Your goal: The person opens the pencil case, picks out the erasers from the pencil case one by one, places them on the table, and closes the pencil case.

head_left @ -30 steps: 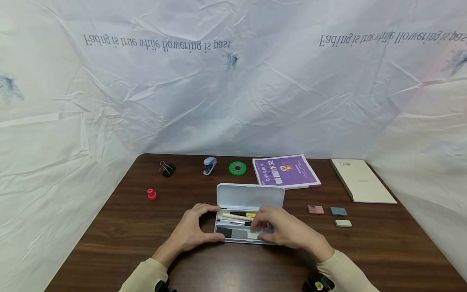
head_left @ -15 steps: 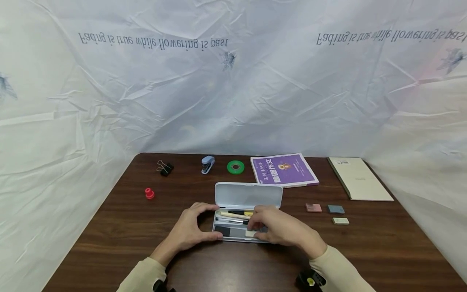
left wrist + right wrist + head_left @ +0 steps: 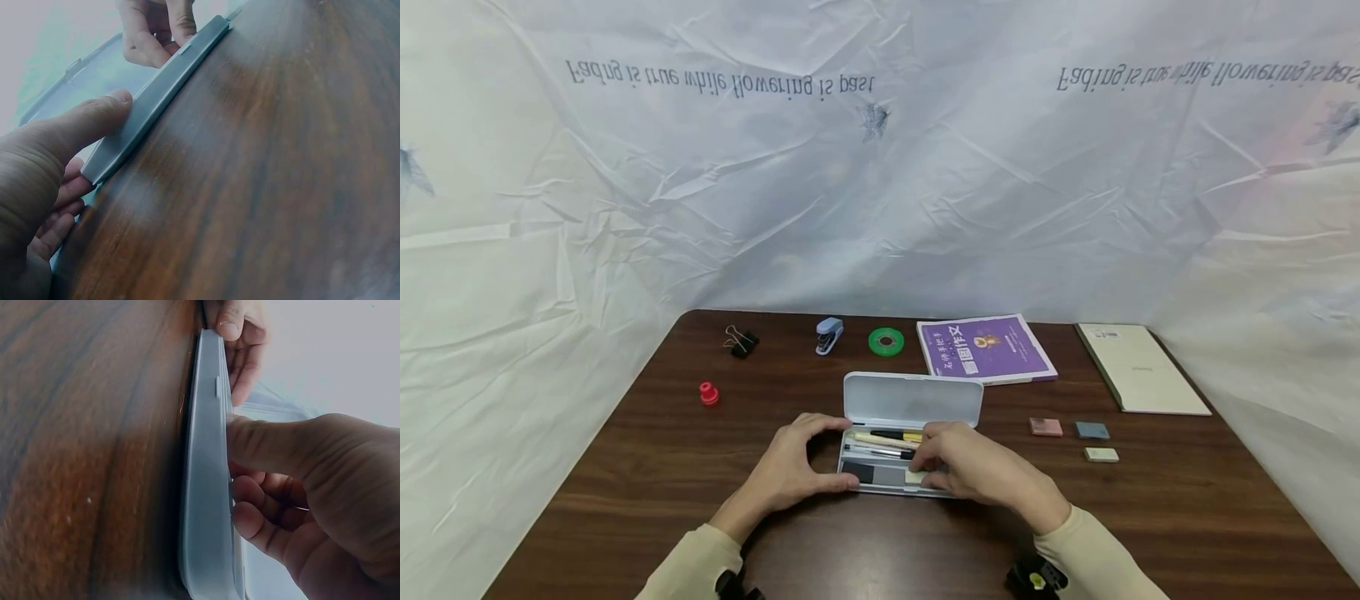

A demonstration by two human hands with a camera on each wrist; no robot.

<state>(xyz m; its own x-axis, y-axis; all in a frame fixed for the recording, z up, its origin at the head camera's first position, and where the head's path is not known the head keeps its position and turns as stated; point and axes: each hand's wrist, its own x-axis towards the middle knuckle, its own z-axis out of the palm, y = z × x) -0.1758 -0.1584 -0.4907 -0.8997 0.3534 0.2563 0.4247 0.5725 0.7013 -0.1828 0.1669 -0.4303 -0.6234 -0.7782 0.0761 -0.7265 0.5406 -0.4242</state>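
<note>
A pale grey pencil case [image 3: 913,398] sits with its lid raised in front of the person. My left hand [image 3: 792,467] grips its left end, thumb on the front wall and fingers at the back corner. Inside lie pens, among them a white one [image 3: 880,452] and a yellow-and-black one [image 3: 912,436]. Along the front compartment are a black block [image 3: 858,472], a grey block [image 3: 889,476] and a cream eraser [image 3: 914,477]. My right hand [image 3: 981,468] reaches into the case and pinches the eraser's right end; its fingers hide the case's right part.
Behind the case lie a purple book [image 3: 988,348], green tape roll [image 3: 886,342], blue stapler [image 3: 829,336] and black binder clip [image 3: 742,342]. A red stopper-like piece [image 3: 708,393] stands left. Right are pink [image 3: 1046,427], blue [image 3: 1092,431] and white [image 3: 1101,455] blocks and a cream notebook [image 3: 1142,369].
My right hand has shifted slightly left inside the case, closer to the grey block. The left hand keeps its grip, and the head view has moved a little.
</note>
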